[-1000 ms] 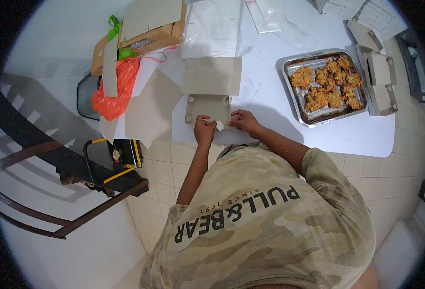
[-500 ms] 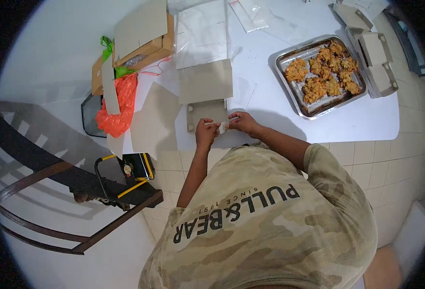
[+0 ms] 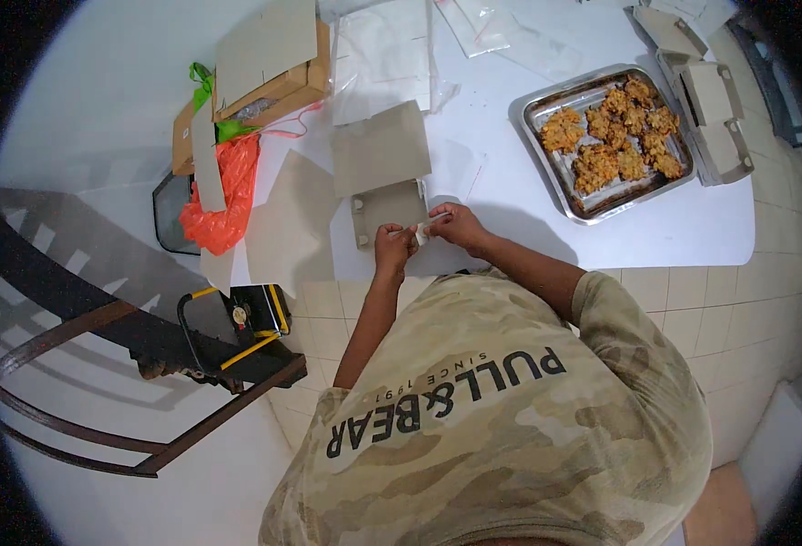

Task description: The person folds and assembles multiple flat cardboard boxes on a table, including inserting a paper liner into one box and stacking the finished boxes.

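Observation:
A small grey-brown cardboard box [image 3: 383, 207] sits at the table's near edge, its lid [image 3: 380, 150] raised and tilted back. My left hand [image 3: 393, 249] is closed in a pinch at the box's near right corner, thumb and fingers on its front wall. My right hand [image 3: 456, 227] pinches the right end of that same corner, where a pale cardboard tab [image 3: 421, 234] shows between the two hands. My fingers partly hide the corner.
A metal tray [image 3: 572, 209] of fried golden-brown fritters [image 3: 615, 136] stands to the right, beside several open cardboard boxes [image 3: 715, 100]. A flat cardboard sheet [image 3: 287, 218], a red plastic bag [image 3: 228, 205] and a brown carton [image 3: 278, 82] are on the left. Plastic-wrapped white sheets [image 3: 378, 64] lie behind.
The box has turned slightly, its lid swinging a little left and back. My left hand has shifted slightly right; both hands stay at the same corner.

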The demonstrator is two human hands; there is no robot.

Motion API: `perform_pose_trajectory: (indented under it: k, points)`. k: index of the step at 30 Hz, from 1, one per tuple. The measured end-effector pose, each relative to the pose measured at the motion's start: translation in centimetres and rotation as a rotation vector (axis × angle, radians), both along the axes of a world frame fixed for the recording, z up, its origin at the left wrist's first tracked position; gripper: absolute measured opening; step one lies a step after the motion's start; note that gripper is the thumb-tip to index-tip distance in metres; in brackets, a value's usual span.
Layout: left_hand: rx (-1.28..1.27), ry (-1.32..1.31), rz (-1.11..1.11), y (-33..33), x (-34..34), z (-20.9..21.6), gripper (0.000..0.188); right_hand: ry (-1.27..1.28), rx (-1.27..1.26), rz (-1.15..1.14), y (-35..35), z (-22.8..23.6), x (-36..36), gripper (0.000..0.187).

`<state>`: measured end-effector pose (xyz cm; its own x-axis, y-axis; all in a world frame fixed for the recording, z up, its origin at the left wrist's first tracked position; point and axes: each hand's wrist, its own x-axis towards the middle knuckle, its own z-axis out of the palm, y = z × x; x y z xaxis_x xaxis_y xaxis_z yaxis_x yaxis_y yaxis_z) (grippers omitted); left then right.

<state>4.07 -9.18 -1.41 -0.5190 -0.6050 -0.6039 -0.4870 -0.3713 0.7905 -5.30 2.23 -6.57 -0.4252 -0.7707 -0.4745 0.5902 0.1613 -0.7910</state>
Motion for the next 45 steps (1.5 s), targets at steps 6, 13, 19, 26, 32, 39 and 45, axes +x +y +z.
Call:
perform_pose_trajectory:
  k: [6, 13, 19, 26, 32, 39, 45]
  points:
    - [0.031, -0.049, 0.041, 0.1, 0.0, 0.3, 0.035, 0.006, -0.027, -0.059, 0.4, 0.6, -0.2, 0.032]
    - [0.042, -0.023, 0.054, 0.3, 0.3, 0.0, 0.036, 0.183, 0.039, 0.022, 0.4, 0.9, -0.4, 0.035]
    - [-0.021, -0.001, 0.054, 0.1, 0.6, -0.9, 0.033, 0.287, 0.077, 0.059, 0.3, 2.3, -0.2, 0.032]
    - [-0.265, -0.029, -0.300, -0.4, 1.7, -1.0, 0.021, 0.038, 0.073, 0.048, 0.3, 0.3, -0.2, 0.023]
    - [-0.280, -0.199, -0.441, 0.7, -0.1, 1.5, 0.022, -0.039, -0.023, -0.014, 1.1, -1.4, -0.7, 0.016]
    - [-0.568, -0.200, -0.549, 0.4, 1.3, -1.3, 0.021, -0.065, -0.007, 0.024, 1.3, -0.9, -0.4, 0.022]
    - [-0.691, -0.276, -0.582, 2.4, 0.6, -1.2, 0.025, -0.018, 0.095, 0.004, 1.4, -1.5, -0.2, 0.021]
